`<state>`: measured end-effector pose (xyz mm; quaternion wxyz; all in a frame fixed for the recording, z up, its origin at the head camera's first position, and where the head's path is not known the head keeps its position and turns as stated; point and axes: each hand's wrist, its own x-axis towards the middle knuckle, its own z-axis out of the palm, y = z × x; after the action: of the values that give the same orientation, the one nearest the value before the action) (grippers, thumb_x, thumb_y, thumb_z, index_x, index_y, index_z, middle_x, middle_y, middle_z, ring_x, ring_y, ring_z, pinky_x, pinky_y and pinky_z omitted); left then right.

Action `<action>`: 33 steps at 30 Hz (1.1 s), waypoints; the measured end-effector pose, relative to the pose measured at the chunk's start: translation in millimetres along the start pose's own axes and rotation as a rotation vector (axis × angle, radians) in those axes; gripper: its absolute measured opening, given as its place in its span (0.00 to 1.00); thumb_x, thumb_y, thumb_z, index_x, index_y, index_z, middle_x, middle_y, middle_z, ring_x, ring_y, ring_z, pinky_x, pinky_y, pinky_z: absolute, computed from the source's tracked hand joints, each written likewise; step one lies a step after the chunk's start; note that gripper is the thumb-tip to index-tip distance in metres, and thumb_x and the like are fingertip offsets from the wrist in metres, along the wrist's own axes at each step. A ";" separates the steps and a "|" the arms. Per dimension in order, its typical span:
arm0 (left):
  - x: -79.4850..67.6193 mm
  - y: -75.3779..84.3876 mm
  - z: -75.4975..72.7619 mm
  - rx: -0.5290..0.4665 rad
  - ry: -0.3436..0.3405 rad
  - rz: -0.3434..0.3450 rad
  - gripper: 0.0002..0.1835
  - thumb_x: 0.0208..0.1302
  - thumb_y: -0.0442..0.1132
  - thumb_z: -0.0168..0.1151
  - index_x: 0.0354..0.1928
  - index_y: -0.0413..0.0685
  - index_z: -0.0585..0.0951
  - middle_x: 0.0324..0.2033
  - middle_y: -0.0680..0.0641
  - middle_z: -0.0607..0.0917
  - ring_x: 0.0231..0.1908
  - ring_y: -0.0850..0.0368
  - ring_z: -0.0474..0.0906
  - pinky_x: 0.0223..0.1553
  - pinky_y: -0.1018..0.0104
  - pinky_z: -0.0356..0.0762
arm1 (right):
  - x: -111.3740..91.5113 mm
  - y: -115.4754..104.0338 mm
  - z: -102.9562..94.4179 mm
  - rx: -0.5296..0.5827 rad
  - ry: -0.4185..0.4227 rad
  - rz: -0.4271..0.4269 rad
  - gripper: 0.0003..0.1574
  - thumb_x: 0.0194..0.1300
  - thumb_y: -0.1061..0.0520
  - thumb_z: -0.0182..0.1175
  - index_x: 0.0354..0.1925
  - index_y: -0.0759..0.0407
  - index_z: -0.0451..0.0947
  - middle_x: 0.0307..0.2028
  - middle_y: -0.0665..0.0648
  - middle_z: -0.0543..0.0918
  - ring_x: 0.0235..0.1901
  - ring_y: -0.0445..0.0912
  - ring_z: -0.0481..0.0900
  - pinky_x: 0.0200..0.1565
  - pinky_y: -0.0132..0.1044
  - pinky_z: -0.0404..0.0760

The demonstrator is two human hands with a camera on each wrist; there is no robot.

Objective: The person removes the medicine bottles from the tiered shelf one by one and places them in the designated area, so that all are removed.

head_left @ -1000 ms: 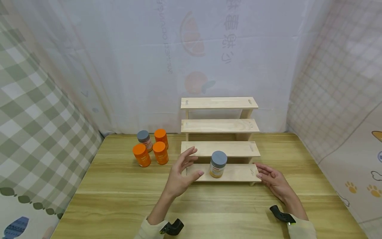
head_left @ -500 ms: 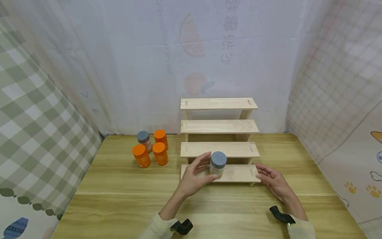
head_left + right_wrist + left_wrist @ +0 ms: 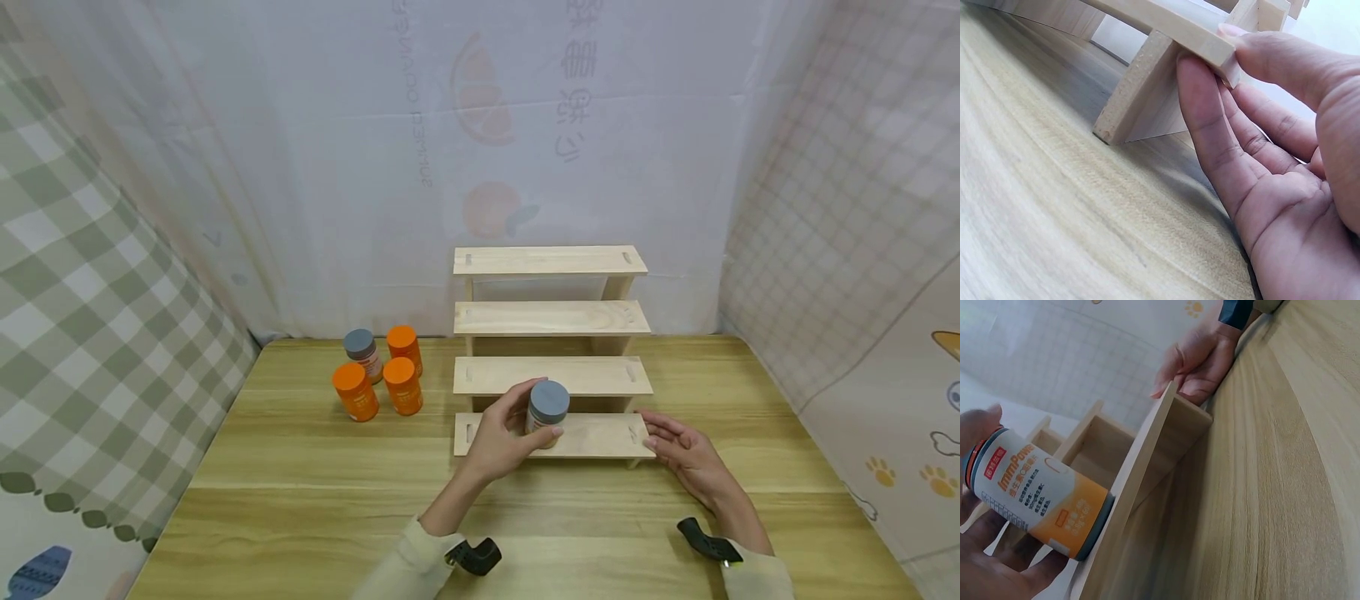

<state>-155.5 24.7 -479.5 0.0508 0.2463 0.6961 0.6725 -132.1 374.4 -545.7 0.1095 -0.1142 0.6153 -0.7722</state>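
A supplement jar (image 3: 550,402) with a grey lid stands on the lowest board of a four-step wooden display rack (image 3: 555,317). My left hand (image 3: 497,443) grips this jar from its left side, thumb in front and fingers behind. In the left wrist view, the white and orange label of the jar (image 3: 1041,487) faces the camera, and its base meets the board. My right hand (image 3: 693,462) pinches the right end of the lowest board. The right wrist view has the thumb at the edge of that board (image 3: 1210,47) and fingers beneath it.
Left of the rack, several orange jars (image 3: 403,386) and another grey-lidded jar (image 3: 363,352) stand grouped on the wooden table (image 3: 300,500). A pale printed curtain (image 3: 337,167) hangs behind, and checked cloth (image 3: 97,250) closes the left side.
My left hand has moved right, from beside the jar to a grip around it. The right hand stays at the board's end, and the jar has not visibly shifted.
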 end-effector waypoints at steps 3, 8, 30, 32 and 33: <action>1.3 -0.2 2.1 -0.019 0.013 -0.007 0.33 0.65 0.40 0.72 0.71 0.62 0.73 0.62 0.50 0.82 0.62 0.55 0.79 0.66 0.59 0.76 | -0.1 0.2 -0.8 0.004 -0.001 -0.004 0.29 0.76 0.72 0.49 0.65 0.48 0.76 0.54 0.47 0.85 0.52 0.36 0.84 0.51 0.27 0.85; 2.8 0.4 3.3 -0.036 0.019 -0.023 0.33 0.64 0.39 0.72 0.70 0.60 0.74 0.62 0.50 0.82 0.62 0.55 0.79 0.66 0.58 0.76 | -0.1 -0.2 -1.9 0.011 -0.013 -0.008 0.29 0.76 0.72 0.49 0.65 0.48 0.75 0.55 0.47 0.84 0.53 0.36 0.84 0.51 0.27 0.85; -14.6 15.7 -5.2 -0.064 0.031 -0.077 0.32 0.63 0.39 0.74 0.68 0.67 0.76 0.61 0.50 0.82 0.59 0.54 0.79 0.58 0.63 0.81 | -1.1 0.7 -1.1 0.027 -0.032 -0.012 0.29 0.77 0.73 0.48 0.67 0.51 0.74 0.55 0.47 0.84 0.53 0.36 0.84 0.51 0.27 0.85; -17.3 17.5 -7.0 -0.063 0.029 -0.084 0.32 0.63 0.39 0.74 0.68 0.66 0.76 0.60 0.49 0.82 0.59 0.54 0.80 0.59 0.63 0.81 | -0.7 0.3 -0.9 0.025 -0.031 -0.012 0.29 0.77 0.73 0.48 0.67 0.51 0.74 0.55 0.47 0.84 0.53 0.36 0.84 0.51 0.27 0.85; -18.3 18.3 -8.1 -0.062 0.029 -0.086 0.32 0.63 0.39 0.74 0.67 0.66 0.76 0.60 0.49 0.82 0.58 0.54 0.80 0.59 0.62 0.81 | -0.2 0.0 -0.6 0.024 -0.031 -0.015 0.29 0.77 0.73 0.48 0.67 0.51 0.74 0.55 0.47 0.84 0.53 0.36 0.84 0.51 0.27 0.85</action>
<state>-137.7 9.3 -465.9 0.0770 0.2046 0.6855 0.6945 -132.1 375.0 -545.8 0.1146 -0.1296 0.6032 -0.7786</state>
